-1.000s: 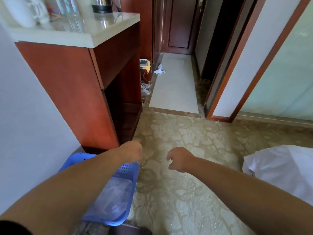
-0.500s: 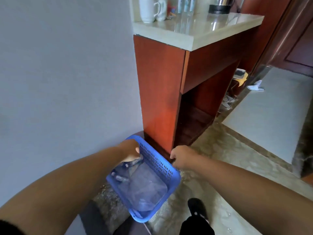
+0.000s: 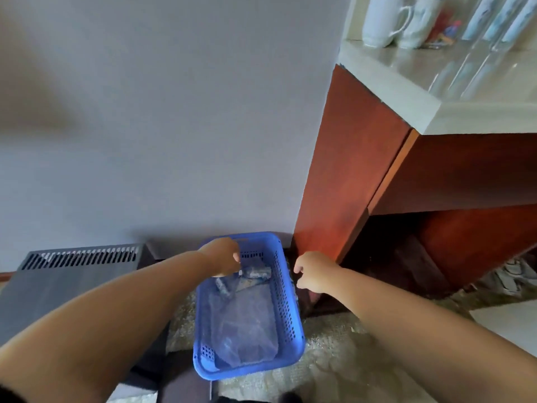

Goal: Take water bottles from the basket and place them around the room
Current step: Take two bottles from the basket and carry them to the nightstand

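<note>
A blue plastic basket [image 3: 287, 312] stands on the floor against the grey wall, just left of a red-brown cabinet. Inside its far end lies a clear water bottle [image 3: 257, 273], with a second water bottle [image 3: 222, 286] beside it. My left hand [image 3: 223, 258] reaches into the basket's far end, fingers closed on one end of the first bottle. My right hand [image 3: 312, 271] hovers just outside the right rim, fingers loosely curled and holding nothing. Crumpled clear plastic wrap [image 3: 244, 324] covers the basket's floor.
The cabinet [image 3: 345, 175] has a pale stone top [image 3: 406, 80] carrying white mugs [image 3: 383, 21] and several upright bottles [image 3: 494, 24]. A dark unit with a slatted vent [image 3: 78, 257] sits on the left. Shoes [image 3: 514, 274] lie under the cabinet. Patterned carpet [image 3: 334, 359] surrounds the basket.
The view has swung left and down from the hallway to the basket. My left hand has gone into the basket onto a bottle; my right hand has come off the rim.
</note>
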`<state>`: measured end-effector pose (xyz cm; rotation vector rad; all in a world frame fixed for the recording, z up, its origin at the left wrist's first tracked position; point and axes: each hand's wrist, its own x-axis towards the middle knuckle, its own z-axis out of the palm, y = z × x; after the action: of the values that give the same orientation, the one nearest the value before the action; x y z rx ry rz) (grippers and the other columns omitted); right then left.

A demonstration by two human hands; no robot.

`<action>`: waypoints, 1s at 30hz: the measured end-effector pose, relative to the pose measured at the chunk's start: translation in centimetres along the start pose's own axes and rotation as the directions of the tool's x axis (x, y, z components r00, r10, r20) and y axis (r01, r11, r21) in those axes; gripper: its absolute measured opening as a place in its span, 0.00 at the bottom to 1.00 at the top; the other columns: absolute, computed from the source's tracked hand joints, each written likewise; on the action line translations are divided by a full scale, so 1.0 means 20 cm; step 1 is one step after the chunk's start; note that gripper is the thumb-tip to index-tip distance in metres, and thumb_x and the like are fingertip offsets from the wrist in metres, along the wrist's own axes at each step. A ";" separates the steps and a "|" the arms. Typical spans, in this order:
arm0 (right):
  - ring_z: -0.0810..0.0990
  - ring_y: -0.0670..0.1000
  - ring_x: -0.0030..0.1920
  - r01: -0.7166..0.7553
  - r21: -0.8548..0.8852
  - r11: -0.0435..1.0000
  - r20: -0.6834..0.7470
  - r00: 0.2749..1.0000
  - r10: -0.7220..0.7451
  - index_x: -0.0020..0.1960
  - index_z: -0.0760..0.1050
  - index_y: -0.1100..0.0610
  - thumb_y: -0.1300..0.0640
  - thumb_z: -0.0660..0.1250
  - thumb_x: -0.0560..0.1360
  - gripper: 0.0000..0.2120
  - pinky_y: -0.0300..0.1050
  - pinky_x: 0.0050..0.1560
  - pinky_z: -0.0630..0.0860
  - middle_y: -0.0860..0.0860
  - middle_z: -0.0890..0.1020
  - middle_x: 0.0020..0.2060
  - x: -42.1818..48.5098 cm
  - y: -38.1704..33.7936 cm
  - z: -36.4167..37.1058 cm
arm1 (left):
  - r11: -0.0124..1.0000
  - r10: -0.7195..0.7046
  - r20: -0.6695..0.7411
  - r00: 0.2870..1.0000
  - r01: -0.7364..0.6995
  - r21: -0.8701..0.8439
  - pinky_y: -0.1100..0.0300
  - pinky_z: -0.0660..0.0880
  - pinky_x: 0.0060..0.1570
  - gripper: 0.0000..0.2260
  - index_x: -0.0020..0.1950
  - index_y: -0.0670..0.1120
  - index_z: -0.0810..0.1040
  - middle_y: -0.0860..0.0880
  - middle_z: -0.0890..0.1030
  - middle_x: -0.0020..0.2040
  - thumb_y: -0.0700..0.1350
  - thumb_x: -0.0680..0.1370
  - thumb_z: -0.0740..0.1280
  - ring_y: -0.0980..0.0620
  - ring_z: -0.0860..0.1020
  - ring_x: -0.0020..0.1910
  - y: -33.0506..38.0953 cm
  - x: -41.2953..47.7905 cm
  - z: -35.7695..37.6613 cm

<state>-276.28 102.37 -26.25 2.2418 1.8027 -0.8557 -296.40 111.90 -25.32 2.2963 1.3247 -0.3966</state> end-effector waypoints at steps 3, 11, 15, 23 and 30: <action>0.78 0.57 0.59 0.050 -0.071 0.996 0.035 0.998 -0.048 0.63 0.76 0.61 0.61 0.66 0.74 0.18 0.48 0.59 0.76 0.57 0.79 0.60 0.08 0.04 -0.03 | 0.996 -0.078 0.027 0.997 0.079 -0.036 0.55 0.73 0.48 0.09 0.45 0.43 0.81 0.46 0.79 0.47 0.45 0.75 0.64 0.45 0.78 0.48 -0.02 -0.01 0.03; 0.78 0.60 0.61 0.104 -0.106 0.989 0.169 0.982 -0.085 0.62 0.76 0.62 0.62 0.66 0.73 0.18 0.54 0.61 0.76 0.61 0.79 0.61 0.28 -0.01 0.05 | 0.958 -0.259 0.031 0.965 0.261 -0.119 0.53 0.77 0.51 0.09 0.45 0.40 0.81 0.44 0.81 0.46 0.44 0.74 0.63 0.43 0.80 0.52 -0.20 -0.02 0.13; 0.80 0.56 0.53 0.122 -0.095 0.988 0.217 0.971 -0.099 0.64 0.74 0.57 0.62 0.64 0.74 0.19 0.50 0.55 0.78 0.56 0.80 0.58 0.47 -0.06 0.13 | 0.938 -0.299 0.046 0.953 0.302 -0.172 0.53 0.77 0.52 0.10 0.48 0.40 0.81 0.45 0.82 0.48 0.43 0.74 0.62 0.44 0.80 0.53 -0.30 0.10 0.22; 0.76 0.55 0.62 0.100 -0.020 0.995 0.218 0.972 -0.093 0.67 0.72 0.53 0.59 0.65 0.74 0.21 0.44 0.55 0.74 0.52 0.74 0.65 1.16 -0.01 0.65 | 0.917 -0.350 0.161 0.923 0.373 -0.143 0.51 0.76 0.54 0.14 0.55 0.37 0.80 0.43 0.81 0.51 0.42 0.78 0.58 0.43 0.79 0.53 -0.64 0.74 0.73; 0.80 0.58 0.55 0.074 -0.078 0.994 0.226 0.973 -0.054 0.60 0.77 0.61 0.64 0.63 0.73 0.16 0.50 0.53 0.78 0.58 0.80 0.57 1.98 0.25 1.50 | 0.906 -0.372 0.233 0.898 0.406 -0.119 0.54 0.74 0.50 0.11 0.53 0.41 0.78 0.41 0.79 0.55 0.43 0.75 0.60 0.41 0.78 0.55 -0.95 1.57 1.75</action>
<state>-277.01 121.42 -72.38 1.9568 1.7794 -0.9787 -297.98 125.11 -74.20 1.7931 1.6434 -0.6124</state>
